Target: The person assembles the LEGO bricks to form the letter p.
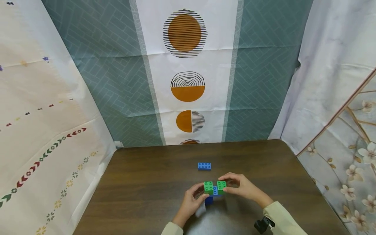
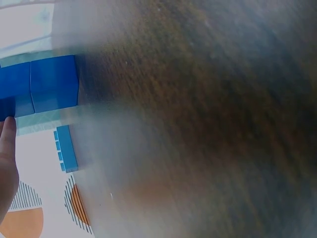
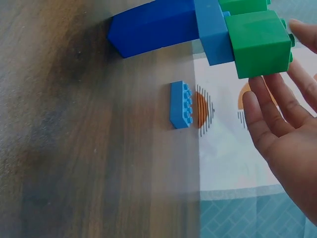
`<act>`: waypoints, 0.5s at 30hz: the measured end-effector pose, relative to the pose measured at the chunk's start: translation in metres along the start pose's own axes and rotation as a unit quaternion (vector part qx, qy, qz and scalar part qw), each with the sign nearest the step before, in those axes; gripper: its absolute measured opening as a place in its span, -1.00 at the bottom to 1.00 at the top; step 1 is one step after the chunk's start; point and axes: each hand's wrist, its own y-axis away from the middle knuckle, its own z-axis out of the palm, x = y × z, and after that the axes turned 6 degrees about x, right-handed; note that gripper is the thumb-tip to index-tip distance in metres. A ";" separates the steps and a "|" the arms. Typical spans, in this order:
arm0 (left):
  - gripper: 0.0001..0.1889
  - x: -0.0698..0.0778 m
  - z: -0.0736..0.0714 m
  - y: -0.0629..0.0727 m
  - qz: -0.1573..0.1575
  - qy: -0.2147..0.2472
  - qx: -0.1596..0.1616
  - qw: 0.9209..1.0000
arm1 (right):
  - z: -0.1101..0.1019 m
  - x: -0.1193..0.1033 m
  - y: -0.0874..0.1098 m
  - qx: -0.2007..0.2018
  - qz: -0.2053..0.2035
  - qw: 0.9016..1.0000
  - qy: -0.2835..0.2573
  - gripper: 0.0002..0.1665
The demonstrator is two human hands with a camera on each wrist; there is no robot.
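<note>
Head view: fingers (image 1: 230,176) grip green blocks (image 1: 208,188) atop blue blocks (image 1: 209,200)

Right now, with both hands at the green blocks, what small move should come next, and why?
Probably the right hand should reach for the loose blue brick, which might bridge the two green blocks: it lies apart on the table, while they sit on the blue stack with nothing on top.

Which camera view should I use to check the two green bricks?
The head view: it shows both green bricks side by side, studded tops in plain sight. The right wrist view shows one large and close, but just a strip of the other at the top edge. The left wrist view shows neither.
</note>
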 end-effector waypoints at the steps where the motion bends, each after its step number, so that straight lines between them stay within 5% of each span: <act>1: -0.61 -0.001 0.000 0.000 0.004 0.002 -0.001 1.000 | 0.000 0.000 -0.001 0.002 0.001 1.000 -0.001 -0.64; 8: -0.62 0.001 0.000 0.000 0.018 -0.010 0.002 1.000 | -0.003 0.003 -0.011 0.033 0.009 0.999 0.013 -0.68; 15: -0.65 0.026 -0.002 0.003 0.041 -0.009 0.001 0.999 | -0.004 0.003 -0.026 0.053 -0.006 0.998 0.022 -0.67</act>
